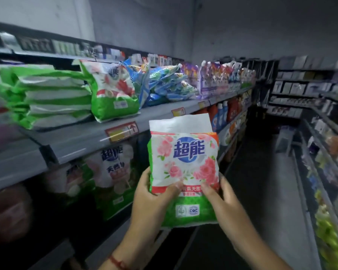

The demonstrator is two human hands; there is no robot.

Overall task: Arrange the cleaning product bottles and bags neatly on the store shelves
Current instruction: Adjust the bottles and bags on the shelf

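We've got one detergent bag (183, 172) held upright in front of us, out in the aisle, below and just off the front edge of the upper shelf (98, 133). Left hand (154, 193) wraps the bag's lower left edge, thumb across the front. Right hand (222, 197) has the lower right side, fingers curled behind, thumb on front. So both grips are closed on the bag's bottom half; top half stands free.

On the upper shelf a matching upright bag (113, 90) leans w/ a slight tilt, between the flat stack of green-and-white bags (47, 96) on its left and a slumped heap of blue bags (164, 84) on its right.

Risks as we judge them:
- Bag is soft, held low, so the top could flop over while lifting it to the shelf.
- Space next to the upright bag looks tight; pushing ours in may tip it or shove the blue heap further.
- Bottom edge could catch the shelf lip or price tag (121, 131).
- Frame is blurred, light is dim, so exact gap is hard to tell.
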